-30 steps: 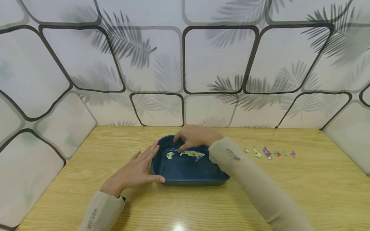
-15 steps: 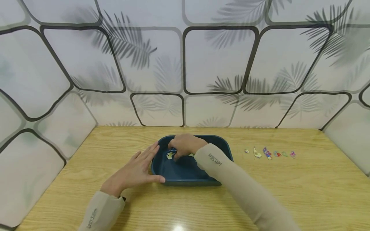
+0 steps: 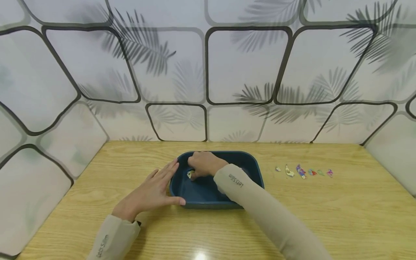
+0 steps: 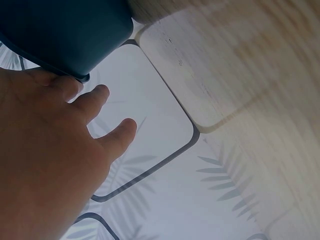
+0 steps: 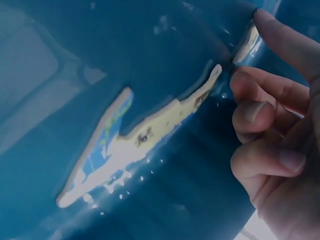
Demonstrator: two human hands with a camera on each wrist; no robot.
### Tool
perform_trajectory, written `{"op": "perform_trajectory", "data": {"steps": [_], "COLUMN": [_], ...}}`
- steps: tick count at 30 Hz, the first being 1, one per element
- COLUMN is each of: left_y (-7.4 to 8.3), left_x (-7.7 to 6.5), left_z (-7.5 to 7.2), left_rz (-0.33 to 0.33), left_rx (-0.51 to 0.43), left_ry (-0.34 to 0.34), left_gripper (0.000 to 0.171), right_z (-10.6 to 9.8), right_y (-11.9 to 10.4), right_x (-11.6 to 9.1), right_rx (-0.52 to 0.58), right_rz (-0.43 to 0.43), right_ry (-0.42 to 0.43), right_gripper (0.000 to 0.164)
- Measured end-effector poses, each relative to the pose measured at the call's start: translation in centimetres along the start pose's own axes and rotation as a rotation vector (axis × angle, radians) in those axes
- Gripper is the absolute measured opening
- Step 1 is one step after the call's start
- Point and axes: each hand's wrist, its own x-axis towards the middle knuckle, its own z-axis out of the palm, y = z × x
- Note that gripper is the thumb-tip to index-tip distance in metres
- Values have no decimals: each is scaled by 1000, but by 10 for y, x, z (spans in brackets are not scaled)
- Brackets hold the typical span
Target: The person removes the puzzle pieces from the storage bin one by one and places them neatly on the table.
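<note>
My right hand (image 3: 204, 164) reaches into a dark blue basin (image 3: 212, 205). In the right wrist view its thumb and forefinger tips are at the two ends of a small cream puzzle piece (image 5: 246, 44), pinching it; the other fingers are curled in. Beside them on the basin floor lies a longer puzzle piece (image 5: 145, 132), cream with blue patches and a forked tail; the right arm covers it in the head view. My left hand (image 3: 151, 193) rests against the basin's left end, fingers spread and straight along the rim, thumb at the front corner.
Right of the basin, several small printed pieces, among them a purple-and-blue one (image 3: 300, 171) and a cream one (image 3: 289, 170), lie in a row on the wooden table (image 3: 325, 213). A patterned wall (image 3: 247, 72) closes off the back and sides.
My right hand has moved left and lower inside the basin, from above the longer piece to the small cream piece, which it now pinches. The left hand stays at the rim.
</note>
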Motion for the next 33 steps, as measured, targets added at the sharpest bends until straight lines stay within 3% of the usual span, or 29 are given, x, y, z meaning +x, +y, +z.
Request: {"op": "perform_trajectory", "data": {"steps": [7, 13, 18, 33], "left_y": [0, 0, 0, 0], "left_x": [1, 2, 2, 1], "left_z": [0, 1, 1, 1], "left_rz": [10, 5, 6, 12], "left_rx": [15, 13, 11, 18], "left_ry": [16, 9, 2, 26], "left_gripper": [112, 113, 113, 114], "right_z": [0, -1, -4, -22], "right_y": [-1, 4, 9, 26], "right_x": [2, -2, -11, -37], "right_rx": [21, 25, 19, -22], "right_rz": [-22, -100, -164, -194], "right_ry": [11, -4, 15, 5], "right_gripper": [20, 14, 21, 29]}}
